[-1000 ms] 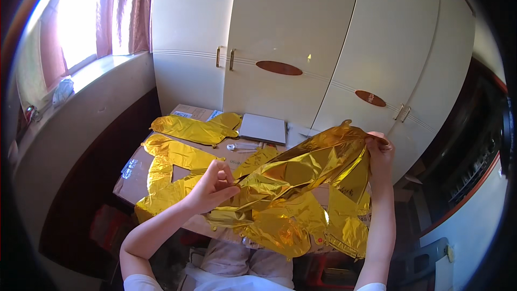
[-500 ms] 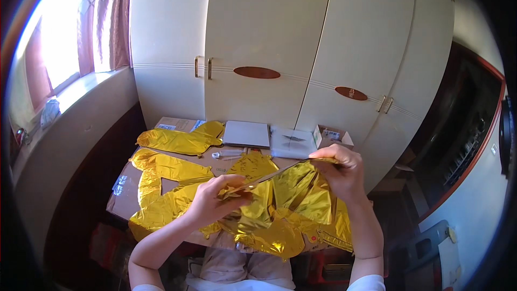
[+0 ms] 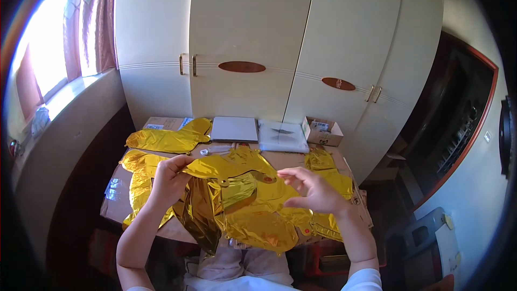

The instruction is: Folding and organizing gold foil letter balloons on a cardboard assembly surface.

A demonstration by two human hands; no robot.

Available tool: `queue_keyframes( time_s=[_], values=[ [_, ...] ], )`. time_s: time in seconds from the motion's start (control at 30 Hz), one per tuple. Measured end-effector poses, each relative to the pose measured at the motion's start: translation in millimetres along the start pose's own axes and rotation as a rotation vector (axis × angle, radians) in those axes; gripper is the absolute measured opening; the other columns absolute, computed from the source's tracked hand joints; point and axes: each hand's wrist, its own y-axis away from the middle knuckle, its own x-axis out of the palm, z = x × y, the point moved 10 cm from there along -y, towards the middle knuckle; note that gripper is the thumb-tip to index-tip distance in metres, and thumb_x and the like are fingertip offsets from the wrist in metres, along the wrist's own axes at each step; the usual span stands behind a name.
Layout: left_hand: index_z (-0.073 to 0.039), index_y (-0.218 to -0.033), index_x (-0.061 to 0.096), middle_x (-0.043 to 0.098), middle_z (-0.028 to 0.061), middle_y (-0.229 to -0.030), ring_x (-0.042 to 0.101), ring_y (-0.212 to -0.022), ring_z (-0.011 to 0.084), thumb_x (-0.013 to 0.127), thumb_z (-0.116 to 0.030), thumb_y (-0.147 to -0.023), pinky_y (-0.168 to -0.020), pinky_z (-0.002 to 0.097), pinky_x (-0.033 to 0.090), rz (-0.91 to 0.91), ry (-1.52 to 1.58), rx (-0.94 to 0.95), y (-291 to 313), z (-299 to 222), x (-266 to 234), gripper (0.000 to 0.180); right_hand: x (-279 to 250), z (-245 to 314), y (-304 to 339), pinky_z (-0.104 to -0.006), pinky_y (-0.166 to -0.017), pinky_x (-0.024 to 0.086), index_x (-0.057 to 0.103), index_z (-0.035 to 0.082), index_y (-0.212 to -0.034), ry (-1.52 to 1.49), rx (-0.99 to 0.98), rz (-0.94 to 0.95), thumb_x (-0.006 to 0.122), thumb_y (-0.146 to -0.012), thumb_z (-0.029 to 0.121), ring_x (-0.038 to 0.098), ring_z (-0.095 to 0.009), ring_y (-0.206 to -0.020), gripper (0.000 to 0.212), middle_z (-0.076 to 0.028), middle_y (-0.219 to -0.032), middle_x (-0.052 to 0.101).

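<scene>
A shiny gold foil balloon (image 3: 212, 167), flat and limp, hangs above the table. Its upper left edge is pinched in my closed left hand (image 3: 168, 180), and a dark, folded part drops toward the table's front edge. At the balloon's right end is my right hand (image 3: 318, 189), fingers stretched and thumb apart; whether a fingertip touches the foil I cannot make out. Below and around both hands lie several more flat gold foil balloons, one (image 3: 261, 231) along the front edge and another (image 3: 339, 183) to the right of my right hand.
Along the back of the cardboard-covered table (image 3: 119, 205) stand a white stack (image 3: 234, 129), a clear plastic packet (image 3: 283, 137) and a small open box (image 3: 323, 132). A gold balloon (image 3: 169, 137) lies at the back left. Behind rises a cream wardrobe (image 3: 242, 21).
My right hand has let go of the balloon's edge, opened and dropped lower. My left hand has moved left and up, still pinching the foil. The view has shifted slightly right.
</scene>
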Motion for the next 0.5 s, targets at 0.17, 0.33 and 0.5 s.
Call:
queue_keyframes(
  time_s=[0.17, 0.33, 0.5],
  values=[
    [0.005, -0.101, 0.066, 0.069, 0.0027, -0.085, 0.06, -0.081, 0.005, 0.059, 0.007, -0.083, -0.073, 0.0217, 0.049, 0.046, -0.076, -0.113, 6, -4, 2, 0.02, 11, 17, 0, -0.0382, -0.093, 0.046, 0.045, 0.012, -0.137, 0.107, -0.235, -0.288, 0.079, -0.078, 0.039, 0.052, -0.025, -0.119, 0.073, -0.009, -0.132, 0.053],
    [0.005, -0.101, 0.067, 0.07, 0.0036, -0.085, 0.061, -0.077, 0.0054, 0.059, 0.007, -0.082, -0.071, 0.0222, 0.05, 0.087, -0.139, -0.131, 14, 0, 2, 0.021, 15, 57, -10, -0.0366, -0.089, 0.046, 0.062, 0.01, -0.118, 0.275, -0.409, -0.396, 0.074, -0.083, 0.027, 0.061, -0.026, -0.105, 0.041, -0.009, -0.112, 0.066],
    [0.004, -0.099, 0.068, 0.07, 0.0052, -0.081, 0.06, -0.075, 0.0052, 0.061, 0.005, -0.08, -0.069, 0.0235, 0.05, 0.109, -0.128, -0.151, 18, 4, 2, 0.02, 25, 43, -20, -0.0312, -0.079, 0.047, 0.071, 0.01, -0.098, 0.225, -0.338, -0.26, 0.075, -0.081, 0.015, 0.068, -0.021, -0.088, 0.018, -0.003, -0.092, 0.072]
  ],
)
